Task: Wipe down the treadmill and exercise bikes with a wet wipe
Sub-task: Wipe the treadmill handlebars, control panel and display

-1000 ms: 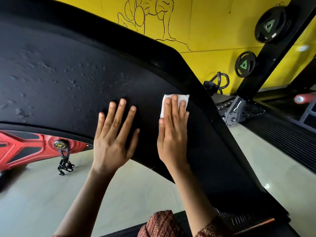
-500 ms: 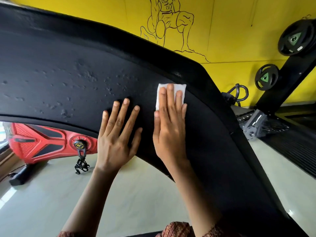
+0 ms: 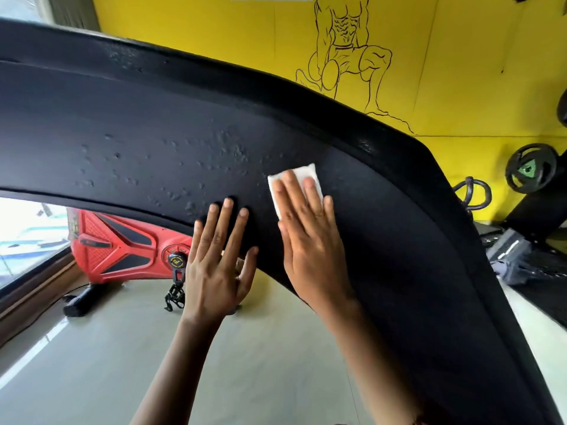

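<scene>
Right hand (image 3: 310,240) lies flat, fingers straight and close together, pressing a white wipe (image 3: 302,182) against the black treadmill panel (image 3: 138,124). Wipe sits under the fingertips; its top edge and both upper corners show beyond them. Left hand (image 3: 216,265) just beside the right, palm flat, fingers spread wide, holding nothing; fingertips rest on the panel's lower edge, palm hangs below it. Panel surface to the left of and above the left hand is pitted with small bumps. Red exercise bike (image 3: 122,246) on the floor beyond the left hand. Yellow wall (image 3: 214,35) behind the panel.
</scene>
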Tool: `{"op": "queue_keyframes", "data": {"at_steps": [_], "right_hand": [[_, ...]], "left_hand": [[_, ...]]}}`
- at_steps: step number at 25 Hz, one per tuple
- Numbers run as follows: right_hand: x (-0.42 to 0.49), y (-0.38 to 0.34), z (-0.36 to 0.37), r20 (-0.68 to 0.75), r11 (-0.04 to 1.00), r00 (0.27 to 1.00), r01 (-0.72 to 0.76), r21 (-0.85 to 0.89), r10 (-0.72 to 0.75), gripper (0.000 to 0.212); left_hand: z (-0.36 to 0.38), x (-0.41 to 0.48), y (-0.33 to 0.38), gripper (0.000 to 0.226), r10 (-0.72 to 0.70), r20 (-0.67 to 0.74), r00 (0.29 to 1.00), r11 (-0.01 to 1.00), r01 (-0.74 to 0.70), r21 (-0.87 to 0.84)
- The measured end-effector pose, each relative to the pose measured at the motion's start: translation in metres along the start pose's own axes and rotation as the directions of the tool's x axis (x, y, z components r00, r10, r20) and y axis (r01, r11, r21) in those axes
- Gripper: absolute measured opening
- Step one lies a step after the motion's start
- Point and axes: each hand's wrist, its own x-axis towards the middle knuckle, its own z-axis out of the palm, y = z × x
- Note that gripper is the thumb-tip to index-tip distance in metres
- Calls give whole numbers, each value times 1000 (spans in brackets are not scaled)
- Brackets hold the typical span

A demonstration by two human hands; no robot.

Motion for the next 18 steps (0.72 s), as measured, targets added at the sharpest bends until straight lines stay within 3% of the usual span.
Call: {"op": "queue_keyframes", "data": {"at_steps": [3,5,7,8,11,13,16,18], "right_hand": [[-43,24,-6,37,991,999,25,-134,-20,46],[-34,36,-12,-96,978,987,-144,-153,131,46],[-2,22,-12,-172,961,951,-272,-58,259,46],[8,10,-8,-132,974,967,-224,-19,219,47],[-21,-3,8,112,988,984,148,-51,-142,55],[-49,16,1,167,970,967,213,-116,-193,58],[-31,27,-9,-13,982,1000,6,-189,-8,49],[5,6,-6,-75,989,995,-82,-126,73,47]], "left_hand": [[-3,-12,-8,50,11,25,1000,1000,-11,-4],[-3,-12,-10,50,19,22,1000,1000,-19,-3],[-3,-12,-9,49,-1,24,1000,1000,1,-7],[-4,-13,-7,48,-11,23,1000,1000,12,-10],[-7,-17,-9,47,-18,40,999,1000,18,2],[-11,-23,-16,47,-10,56,998,1000,9,14],[-17,-26,-25,48,-25,47,999,999,23,43],[-17,-26,-25,49,-59,36,998,997,58,46]]}}
